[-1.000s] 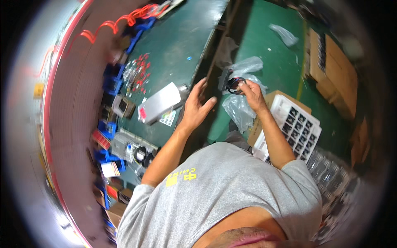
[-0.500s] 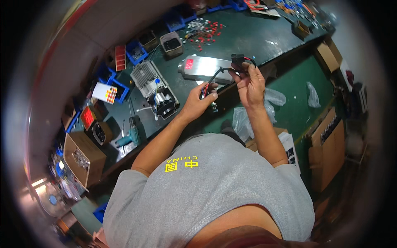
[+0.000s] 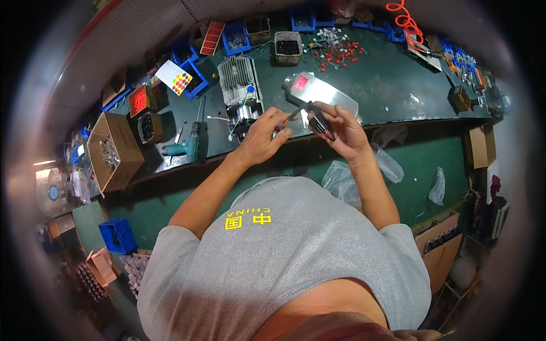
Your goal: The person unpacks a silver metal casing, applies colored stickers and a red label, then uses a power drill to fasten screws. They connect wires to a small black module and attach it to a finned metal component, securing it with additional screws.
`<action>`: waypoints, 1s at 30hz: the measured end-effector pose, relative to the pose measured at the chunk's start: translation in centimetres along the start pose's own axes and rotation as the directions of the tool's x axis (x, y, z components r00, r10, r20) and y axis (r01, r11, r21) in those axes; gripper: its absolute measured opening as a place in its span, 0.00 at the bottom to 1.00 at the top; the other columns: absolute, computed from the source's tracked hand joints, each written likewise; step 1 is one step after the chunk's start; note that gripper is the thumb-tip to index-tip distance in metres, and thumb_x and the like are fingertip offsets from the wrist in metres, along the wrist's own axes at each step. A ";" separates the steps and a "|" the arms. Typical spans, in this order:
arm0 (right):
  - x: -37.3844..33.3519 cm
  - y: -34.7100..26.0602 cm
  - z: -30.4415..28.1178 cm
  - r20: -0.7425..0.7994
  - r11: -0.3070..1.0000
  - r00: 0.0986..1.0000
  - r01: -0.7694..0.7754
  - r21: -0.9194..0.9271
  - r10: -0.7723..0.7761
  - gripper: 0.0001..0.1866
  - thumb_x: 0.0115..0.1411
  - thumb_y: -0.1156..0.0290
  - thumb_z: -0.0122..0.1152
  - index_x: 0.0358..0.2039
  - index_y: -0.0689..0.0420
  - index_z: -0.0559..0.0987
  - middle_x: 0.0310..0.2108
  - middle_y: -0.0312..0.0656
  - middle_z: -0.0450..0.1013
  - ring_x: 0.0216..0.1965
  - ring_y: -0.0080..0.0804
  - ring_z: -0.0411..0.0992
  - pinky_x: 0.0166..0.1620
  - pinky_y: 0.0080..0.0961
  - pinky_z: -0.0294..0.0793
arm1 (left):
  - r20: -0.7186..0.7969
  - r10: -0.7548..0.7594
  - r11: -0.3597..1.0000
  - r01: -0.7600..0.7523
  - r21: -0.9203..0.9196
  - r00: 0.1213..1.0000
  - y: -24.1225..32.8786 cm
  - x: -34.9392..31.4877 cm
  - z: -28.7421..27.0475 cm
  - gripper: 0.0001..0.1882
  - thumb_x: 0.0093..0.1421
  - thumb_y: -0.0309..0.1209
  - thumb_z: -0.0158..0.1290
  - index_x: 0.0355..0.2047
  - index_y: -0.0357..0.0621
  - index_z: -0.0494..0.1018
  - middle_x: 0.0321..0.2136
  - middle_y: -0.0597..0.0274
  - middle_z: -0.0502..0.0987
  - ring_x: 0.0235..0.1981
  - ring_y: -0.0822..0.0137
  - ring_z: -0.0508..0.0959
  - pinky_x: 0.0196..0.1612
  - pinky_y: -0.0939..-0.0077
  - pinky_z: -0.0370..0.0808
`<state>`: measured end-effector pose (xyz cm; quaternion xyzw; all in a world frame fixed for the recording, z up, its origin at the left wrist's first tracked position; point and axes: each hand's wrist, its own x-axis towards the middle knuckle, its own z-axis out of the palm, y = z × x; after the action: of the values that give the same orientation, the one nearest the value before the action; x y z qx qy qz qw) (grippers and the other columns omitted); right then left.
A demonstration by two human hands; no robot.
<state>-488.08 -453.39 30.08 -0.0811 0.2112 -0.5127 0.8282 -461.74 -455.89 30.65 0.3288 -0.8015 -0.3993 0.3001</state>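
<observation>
A black-sleeved wiring harness [image 3: 321, 126] with red wires runs between my two hands, above the bench's front edge. My left hand [image 3: 263, 136] pinches one end of it, where the red and blue wires come out. My right hand [image 3: 348, 135] holds the other part, with the black connector end lying against the fingers. Just behind my hands rests a silver metal housing [image 3: 333, 98] with a red label. Left of it sits a finned aluminium casting [image 3: 238, 77] with a dark fan or motor part [image 3: 245, 116] and loose wires at its near end.
A teal power drill [image 3: 185, 146] lies left on the green bench [image 3: 392, 94]. Cartons and blue bins [image 3: 234, 38] line its back, beside red-tipped wires [image 3: 335, 50]. A cardboard box [image 3: 118, 150] stands left; an orange coiled hose [image 3: 406, 25] hangs right. Plastic bags [image 3: 344, 182] lie below.
The view has turned, so the bench things appear farther right. My right hand has turned over, and the connector that stood up above its fingers now points down into it.
</observation>
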 end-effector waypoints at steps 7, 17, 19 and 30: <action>1.7 -2.6 -1.3 -0.116 0.821 0.990 -0.127 -0.557 0.074 0.18 0.62 0.68 0.69 0.50 0.60 0.78 0.33 0.32 0.77 0.27 0.16 0.72 0.30 0.14 0.73 | 0.129 -0.069 0.991 0.053 0.122 0.989 1.7 0.7 0.5 0.19 0.65 0.34 0.56 0.55 0.40 0.74 0.39 0.53 0.72 0.42 0.52 0.75 0.46 0.63 0.73; 2.2 -4.5 -2.4 0.099 0.418 0.991 0.052 -0.907 0.091 0.16 0.67 0.62 0.65 0.42 0.63 0.84 0.28 0.28 0.73 0.29 0.13 0.66 0.31 0.17 0.66 | 0.169 -0.271 0.962 0.268 0.041 0.948 3.0 0.7 2.4 0.20 0.70 0.37 0.50 0.57 0.39 0.74 0.37 0.58 0.68 0.38 0.62 0.71 0.45 0.69 0.70; 2.2 -4.8 -2.5 0.110 0.427 0.988 0.054 -0.903 0.107 0.16 0.66 0.63 0.66 0.44 0.64 0.83 0.29 0.29 0.75 0.30 0.14 0.68 0.33 0.17 0.68 | 0.138 -0.262 0.965 0.262 0.021 0.955 2.5 0.7 2.5 0.21 0.70 0.38 0.50 0.57 0.39 0.74 0.37 0.57 0.68 0.39 0.62 0.71 0.45 0.69 0.70; 3.3 -1.8 -0.5 0.091 0.384 0.946 -0.037 -0.923 0.310 0.14 0.61 0.72 0.69 0.46 0.63 0.83 0.33 0.33 0.79 0.32 0.15 0.72 0.36 0.16 0.72 | 0.210 -0.206 0.978 0.193 0.082 0.956 2.2 -0.4 0.3 0.16 0.69 0.35 0.51 0.52 0.38 0.74 0.38 0.55 0.70 0.41 0.59 0.74 0.48 0.65 0.71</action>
<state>-488.50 -457.07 29.35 -0.5599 0.3578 -0.2092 0.7174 -462.34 -454.42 32.24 0.3712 -0.8038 -0.4369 0.1586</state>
